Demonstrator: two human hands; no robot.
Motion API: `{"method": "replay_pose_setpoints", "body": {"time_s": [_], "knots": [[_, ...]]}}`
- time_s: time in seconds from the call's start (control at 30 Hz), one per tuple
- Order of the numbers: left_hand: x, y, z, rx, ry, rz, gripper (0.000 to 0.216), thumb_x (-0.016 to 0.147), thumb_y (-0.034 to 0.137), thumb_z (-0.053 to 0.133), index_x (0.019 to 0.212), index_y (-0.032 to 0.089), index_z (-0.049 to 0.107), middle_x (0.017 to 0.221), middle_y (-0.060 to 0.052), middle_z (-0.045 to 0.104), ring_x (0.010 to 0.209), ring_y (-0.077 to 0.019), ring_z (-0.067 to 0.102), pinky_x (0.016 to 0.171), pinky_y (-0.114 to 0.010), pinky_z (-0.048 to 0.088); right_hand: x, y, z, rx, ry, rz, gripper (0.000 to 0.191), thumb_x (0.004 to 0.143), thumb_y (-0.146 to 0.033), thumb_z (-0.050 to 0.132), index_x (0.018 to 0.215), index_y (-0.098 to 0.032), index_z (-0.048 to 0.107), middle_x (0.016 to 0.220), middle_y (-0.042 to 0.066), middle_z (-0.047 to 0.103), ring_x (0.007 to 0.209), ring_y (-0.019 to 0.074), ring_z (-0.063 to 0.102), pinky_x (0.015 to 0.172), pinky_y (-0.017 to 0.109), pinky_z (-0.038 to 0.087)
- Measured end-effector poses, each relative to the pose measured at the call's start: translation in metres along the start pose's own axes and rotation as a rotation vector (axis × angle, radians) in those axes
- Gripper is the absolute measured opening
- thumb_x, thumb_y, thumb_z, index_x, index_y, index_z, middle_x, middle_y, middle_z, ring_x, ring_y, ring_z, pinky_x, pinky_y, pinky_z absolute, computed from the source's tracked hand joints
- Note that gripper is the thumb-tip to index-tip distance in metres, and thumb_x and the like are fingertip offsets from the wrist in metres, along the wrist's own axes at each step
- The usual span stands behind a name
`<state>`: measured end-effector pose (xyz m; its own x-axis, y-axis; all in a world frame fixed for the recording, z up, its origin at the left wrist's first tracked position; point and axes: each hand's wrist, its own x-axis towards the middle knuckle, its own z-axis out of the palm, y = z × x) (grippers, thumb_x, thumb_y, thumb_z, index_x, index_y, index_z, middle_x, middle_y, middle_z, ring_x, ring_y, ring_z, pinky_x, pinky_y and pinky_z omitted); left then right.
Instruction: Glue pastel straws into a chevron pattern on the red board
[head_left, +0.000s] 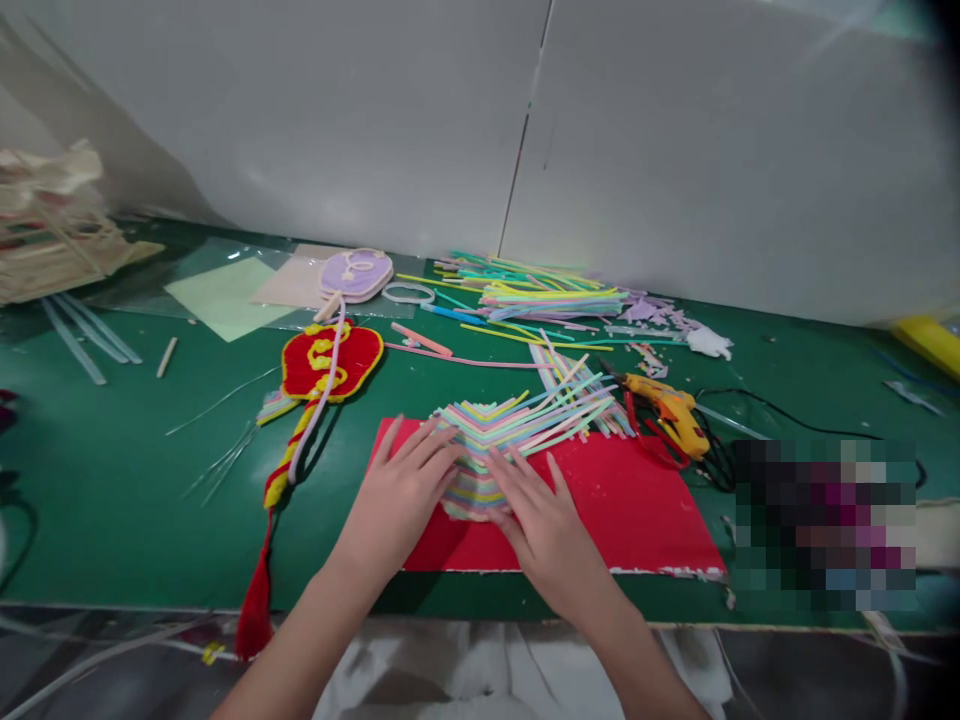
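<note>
Bare forearms (300, 640) lie nearest in the head view, on the near side of the red board (622, 510), with white cloth (420, 680) between them. Both hands rest on a striped piece (472, 488) made of pastel strips, which sits on the board's left half. The left hand (409, 480) lies along its left side, fingers extended and slightly parted; the right hand (536, 505) touches its right side, fingers spread, thumb apart. Loose strip ends (592, 405) fan past the board's far edge, while its near edge, whitish and ragged, runs beside the lip of the green table (150, 530). Red surface shows right of the right hand, out to the board's right edge. A yellow glue gun (675, 415) crowds the far right corner. Left of the board, across a stretch of green, lies a red fan (296, 365), its tassel (255, 610) hanging over the table's lip. Beyond the board are a strip bundle (555, 300) and a purple fan (371, 275), short of the grey wall (337, 130).
</note>
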<state>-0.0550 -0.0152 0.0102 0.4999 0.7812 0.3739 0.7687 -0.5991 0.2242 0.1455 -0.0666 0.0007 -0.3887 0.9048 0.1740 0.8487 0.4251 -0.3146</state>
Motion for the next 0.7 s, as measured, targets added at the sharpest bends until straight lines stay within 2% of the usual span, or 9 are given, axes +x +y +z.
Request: {"method": "replay_pose_setpoints", "body": {"time_s": [0.13, 0.23, 0.4, 0.57, 0.7], "knots": [[0.020, 0.005, -0.007, -0.076, -0.093, 0.115, 0.016, 0.093, 0.017, 0.048, 0.092, 0.022, 0.064, 0.107, -0.002, 0.069, 0.114, -0.0194, 0.059, 0.113, -0.048, 0.026, 0.006, 0.005, -0.002, 0.046, 0.098, -0.005, 0.042, 0.099, -0.018, 0.031, 0.137, -0.022, 0.047, 0.137, 0.005, 0.055, 0.132, 0.0178, 0.044, 0.114, 0.050, 0.025], [0.025, 0.006, -0.004, -0.073, -0.125, 0.135, 0.015, 0.093, 0.016, 0.049, 0.089, 0.021, 0.063, 0.099, -0.001, 0.069, 0.101, -0.0177, 0.063, 0.111, -0.047, 0.029, 0.009, 0.009, -0.001, 0.070, 0.155, -0.019, 0.038, 0.098, -0.016, 0.033, 0.128, -0.021, 0.057, 0.130, 0.004, 0.061, 0.128, 0.0181, 0.050, 0.114, 0.049, 0.026], [0.021, 0.004, 0.000, -0.036, -0.066, 0.206, 0.020, 0.094, 0.014, 0.045, 0.090, 0.020, 0.063, 0.100, -0.001, 0.069, 0.097, -0.0168, 0.064, 0.113, -0.048, 0.026, 0.010, 0.010, 0.002, 0.060, 0.186, -0.036, 0.038, 0.097, -0.016, 0.036, 0.127, -0.023, 0.059, 0.127, 0.005, 0.063, 0.126, 0.0179, 0.052, 0.113, 0.047, 0.030], [0.020, 0.003, 0.000, 0.013, -0.040, 0.280, 0.018, 0.094, 0.016, 0.046, 0.095, 0.019, 0.064, 0.105, -0.003, 0.069, 0.098, -0.0186, 0.064, 0.109, -0.044, 0.034, 0.010, 0.008, 0.000, 0.062, 0.185, -0.027, 0.036, 0.098, -0.017, 0.036, 0.123, -0.020, 0.061, 0.126, 0.005, 0.064, 0.126, 0.0178, 0.052, 0.114, 0.047, 0.027], [0.019, 0.000, 0.001, -0.004, -0.035, 0.286, 0.020, 0.095, 0.015, 0.044, 0.095, 0.020, 0.064, 0.106, -0.002, 0.070, 0.098, -0.0177, 0.064, 0.107, -0.042, 0.036, 0.011, 0.008, 0.001, 0.067, 0.188, -0.024, 0.038, 0.098, -0.016, 0.034, 0.125, -0.020, 0.060, 0.128, 0.005, 0.063, 0.126, 0.0172, 0.051, 0.115, 0.045, 0.025]]}}
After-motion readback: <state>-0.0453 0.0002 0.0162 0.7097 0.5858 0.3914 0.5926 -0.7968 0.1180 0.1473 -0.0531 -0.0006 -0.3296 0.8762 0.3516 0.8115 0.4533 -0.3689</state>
